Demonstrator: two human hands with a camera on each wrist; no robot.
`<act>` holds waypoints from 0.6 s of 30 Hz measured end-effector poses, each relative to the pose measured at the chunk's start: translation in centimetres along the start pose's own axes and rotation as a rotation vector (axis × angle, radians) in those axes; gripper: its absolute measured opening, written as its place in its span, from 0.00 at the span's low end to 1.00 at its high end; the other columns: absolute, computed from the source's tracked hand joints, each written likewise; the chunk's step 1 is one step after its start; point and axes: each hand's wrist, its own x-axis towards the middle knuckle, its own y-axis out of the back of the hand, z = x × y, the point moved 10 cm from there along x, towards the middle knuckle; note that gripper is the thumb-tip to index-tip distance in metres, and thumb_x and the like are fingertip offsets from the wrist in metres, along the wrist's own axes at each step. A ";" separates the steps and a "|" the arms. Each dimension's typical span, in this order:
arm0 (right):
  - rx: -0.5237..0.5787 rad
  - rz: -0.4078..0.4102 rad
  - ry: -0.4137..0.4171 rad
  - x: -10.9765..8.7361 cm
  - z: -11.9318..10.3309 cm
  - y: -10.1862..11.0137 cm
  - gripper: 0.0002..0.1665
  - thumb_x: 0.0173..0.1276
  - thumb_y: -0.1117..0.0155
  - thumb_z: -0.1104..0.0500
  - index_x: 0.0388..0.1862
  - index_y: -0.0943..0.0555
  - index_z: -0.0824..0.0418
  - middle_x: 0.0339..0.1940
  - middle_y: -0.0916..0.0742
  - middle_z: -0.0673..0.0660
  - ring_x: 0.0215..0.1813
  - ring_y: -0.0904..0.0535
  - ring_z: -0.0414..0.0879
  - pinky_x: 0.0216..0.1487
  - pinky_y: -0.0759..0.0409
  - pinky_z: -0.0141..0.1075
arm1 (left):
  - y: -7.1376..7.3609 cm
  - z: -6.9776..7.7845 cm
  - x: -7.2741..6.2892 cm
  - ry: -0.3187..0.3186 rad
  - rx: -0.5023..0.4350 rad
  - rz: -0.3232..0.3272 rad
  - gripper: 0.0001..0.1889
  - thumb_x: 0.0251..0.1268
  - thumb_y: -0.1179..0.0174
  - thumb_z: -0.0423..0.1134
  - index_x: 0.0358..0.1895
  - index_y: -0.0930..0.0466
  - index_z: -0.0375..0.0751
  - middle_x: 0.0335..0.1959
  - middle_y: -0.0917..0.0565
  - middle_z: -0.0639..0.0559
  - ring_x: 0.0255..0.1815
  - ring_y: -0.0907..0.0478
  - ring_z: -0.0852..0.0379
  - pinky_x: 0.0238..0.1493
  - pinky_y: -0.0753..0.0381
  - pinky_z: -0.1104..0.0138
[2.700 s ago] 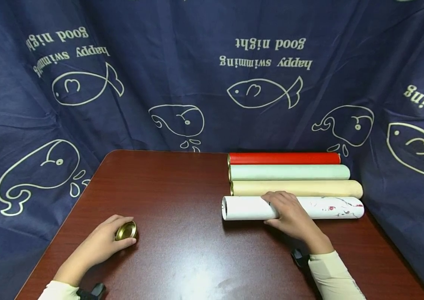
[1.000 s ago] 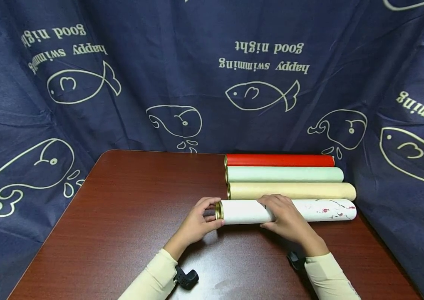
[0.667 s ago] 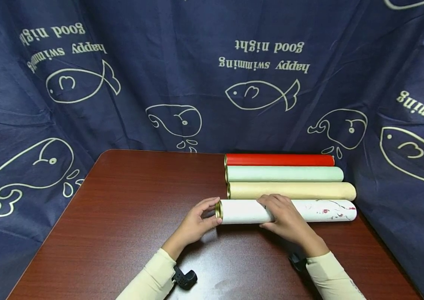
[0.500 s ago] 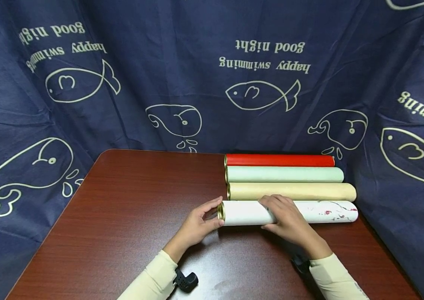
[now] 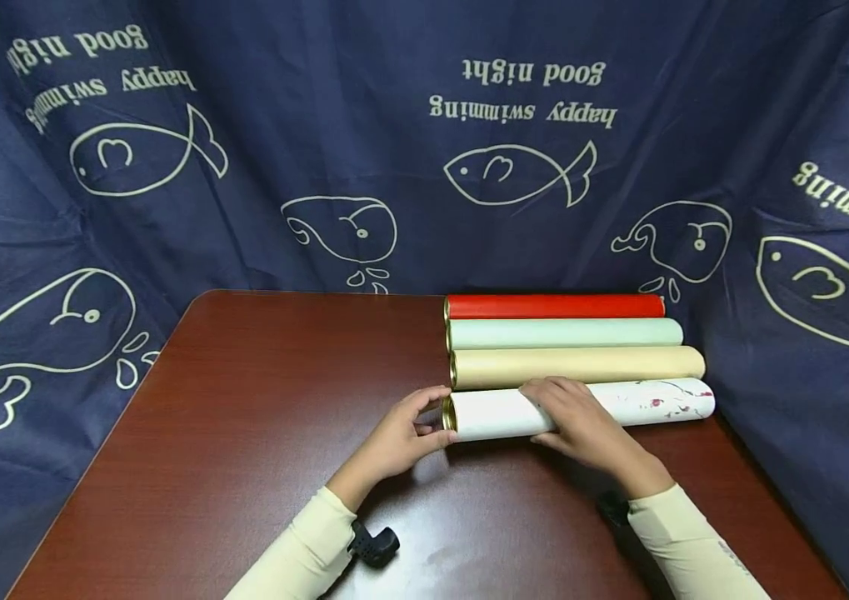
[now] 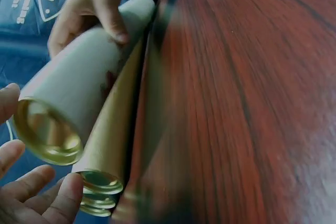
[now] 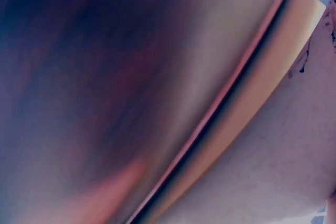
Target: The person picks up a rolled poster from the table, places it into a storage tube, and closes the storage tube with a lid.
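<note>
In the head view a white tube (image 5: pixel 495 414) with a painted branch pattern lies nearest the person, on the right half of the table. My right hand (image 5: pixel 581 421) grips it over the middle. A gold metal lid (image 6: pixel 48 132) fills its left end, sunken at the centre. Around that end is my left hand (image 5: pixel 397 437), its fingers spread; in the left wrist view they stand apart from the lid, with gaps showing. The right wrist view is blurred and shows the white tube (image 7: pixel 278 129) close up.
Behind the white tube lie a pale yellow tube (image 5: pixel 581 367), a mint green tube (image 5: pixel 566 333) and a red tube (image 5: pixel 555 306), parallel, left ends roughly aligned. A dark blue curtain (image 5: pixel 364 108) hangs behind the brown table (image 5: pixel 244 433).
My left hand has brought the gold lid from the left of the table to the white tube's open end. Lately its fingers loosened, and the tube's left end shifted slightly toward the yellow tube.
</note>
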 end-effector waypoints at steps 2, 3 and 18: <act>-0.006 -0.026 0.011 0.1 0.3 -0.2 0.47 0.40 0.15 0.56 0.61 0.25 0.64 0.55 0.18 0.58 0.58 0.25 0.58 0.60 0.30 0.55 | 0.5 -0.1 -0.4 0.007 0.034 0.008 0.28 0.64 0.32 0.35 0.65 0.28 0.33 0.68 0.30 0.37 0.64 0.28 0.38 0.53 0.19 0.52; -0.007 -0.039 0.012 0.1 0.5 -0.4 0.46 0.40 0.15 0.56 0.61 0.25 0.64 0.55 0.18 0.57 0.58 0.24 0.58 0.60 0.30 0.54 | 0.7 -0.2 -0.6 0.011 0.041 0.007 0.27 0.64 0.32 0.36 0.64 0.27 0.33 0.69 0.31 0.36 0.64 0.28 0.36 0.54 0.20 0.51; -0.042 -0.098 -0.080 1.3 4.5 -1.2 0.48 0.42 0.16 0.58 0.65 0.26 0.63 0.58 0.18 0.60 0.59 0.25 0.59 0.61 0.32 0.56 | 8.0 -0.2 -5.5 0.036 0.145 0.134 0.22 0.67 0.36 0.33 0.62 0.25 0.33 0.64 0.26 0.37 0.60 0.24 0.36 0.55 0.22 0.44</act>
